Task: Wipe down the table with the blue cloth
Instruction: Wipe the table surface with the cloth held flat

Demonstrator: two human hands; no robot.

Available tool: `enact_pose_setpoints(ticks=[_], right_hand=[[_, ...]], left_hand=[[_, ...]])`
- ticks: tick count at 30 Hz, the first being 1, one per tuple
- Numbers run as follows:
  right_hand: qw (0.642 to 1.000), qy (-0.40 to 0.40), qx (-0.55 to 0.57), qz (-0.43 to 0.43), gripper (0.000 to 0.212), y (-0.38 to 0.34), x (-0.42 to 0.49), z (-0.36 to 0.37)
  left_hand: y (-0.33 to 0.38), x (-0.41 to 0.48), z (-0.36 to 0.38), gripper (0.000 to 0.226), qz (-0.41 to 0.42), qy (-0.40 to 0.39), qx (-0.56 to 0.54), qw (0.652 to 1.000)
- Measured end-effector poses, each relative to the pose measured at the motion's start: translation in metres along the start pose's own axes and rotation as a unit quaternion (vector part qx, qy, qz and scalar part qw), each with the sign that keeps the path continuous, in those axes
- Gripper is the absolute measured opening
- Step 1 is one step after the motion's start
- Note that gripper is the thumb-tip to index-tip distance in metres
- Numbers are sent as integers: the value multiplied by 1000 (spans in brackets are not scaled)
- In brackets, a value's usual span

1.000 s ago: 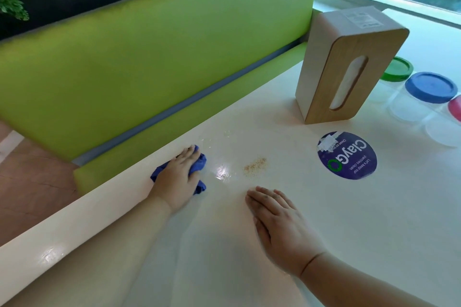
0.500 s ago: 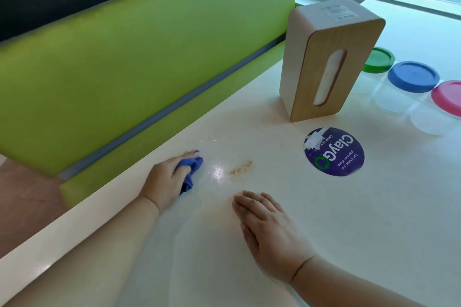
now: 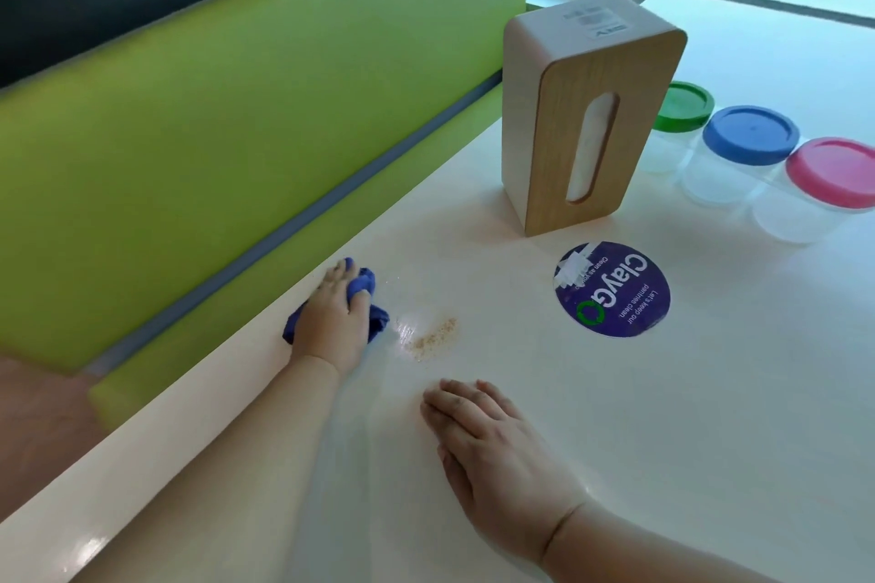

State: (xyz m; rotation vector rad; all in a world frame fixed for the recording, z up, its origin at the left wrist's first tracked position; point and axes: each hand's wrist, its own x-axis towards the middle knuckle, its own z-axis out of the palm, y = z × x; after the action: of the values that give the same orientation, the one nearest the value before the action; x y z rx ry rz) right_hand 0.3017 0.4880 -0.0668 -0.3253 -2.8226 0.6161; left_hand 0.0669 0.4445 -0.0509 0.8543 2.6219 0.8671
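Note:
My left hand [image 3: 334, 322] presses a bunched blue cloth [image 3: 374, 298] onto the cream table [image 3: 663, 417] near its far-left edge; the cloth shows around and between my fingers. Just right of the cloth lies a small patch of brown crumbs [image 3: 433, 338] beside a shiny wet spot. My right hand [image 3: 492, 445] rests flat on the table, palm down, fingers together, holding nothing, a little nearer to me than the crumbs.
A wooden tissue box [image 3: 587, 118] stands upright at the back. Three clear jars sit right of it: green lid [image 3: 684, 107], blue lid [image 3: 750, 135], pink lid [image 3: 833, 170]. A round purple sticker [image 3: 613, 289] lies on the table. A green bench [image 3: 213, 133] runs along the left edge.
My left hand has shifted the cloth slightly along the table edge, and the cloth is more bunched under the fingers. The right hand stays flat in place. The camera view has moved a little.

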Motion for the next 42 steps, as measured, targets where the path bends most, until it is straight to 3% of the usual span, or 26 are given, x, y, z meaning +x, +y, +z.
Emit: enact_pose_setpoints(ticks=[4,8,14,17,20,23,27,32,34,37,39,42], right_hand=[[1000,4,13,-6,39,0,1,-2],[989,17,141,28,29,16,7,-19],[996,77,18,49,25,92,22,-60],[998,48,-22,29,29,113,18,-57],[997,63,-31,25,30,115,15,-50],[996,69,-41,26,31,115,15,-48],[996,68,-44,26,31,116,16,-47],[997,67,-37,27,32,116,16,-47],[997,65,-35,29,32,116,16,-48],[997,60,-28,33,34,116,15,-49],[997,59,-27,35,36,116,15,-48],[997,60,-24,39,34,116,15,-48]], left_hand=[[-9,-7,-1,41,31,-12,-95,995],[-8,8,-6,42,-47,40,-107,992],[7,30,-3,45,-98,46,-48,993],[12,21,2,44,-15,18,-11,1000],[2,5,7,41,64,-22,-69,995],[-4,8,3,37,24,-3,-133,991],[11,36,3,40,-74,39,-139,987],[38,46,22,42,-14,-15,-94,995],[38,39,25,37,21,-47,-144,988],[33,38,21,32,-10,-8,-263,965],[31,49,18,26,-49,41,-247,967],[36,69,22,33,-86,38,-184,978]])
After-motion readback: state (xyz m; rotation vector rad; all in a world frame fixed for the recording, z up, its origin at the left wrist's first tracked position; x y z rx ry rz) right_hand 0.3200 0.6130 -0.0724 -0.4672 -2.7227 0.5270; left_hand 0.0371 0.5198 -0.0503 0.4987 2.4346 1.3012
